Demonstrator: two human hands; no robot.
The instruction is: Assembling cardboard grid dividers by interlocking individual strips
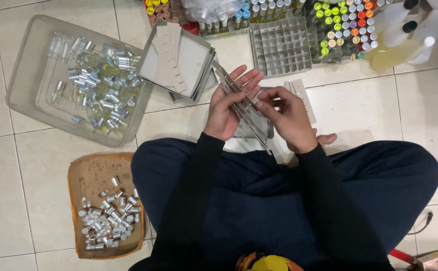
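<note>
Cardboard divider strips (241,108) (a slotted handful, count unclear) are gripped between both hands, left (227,110) and right (288,118).

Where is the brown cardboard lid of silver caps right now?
In the head view, the cardboard lid lies on the floor at lower left, beside the person's left knee, below the clear plastic tub.

Rack of coloured-capped vials (347,25): cut off by the top edge. Grey box (251,131): largely hidden behind both hands. Red-handled tool (405,257): cropped at the bottom edge.
</note>
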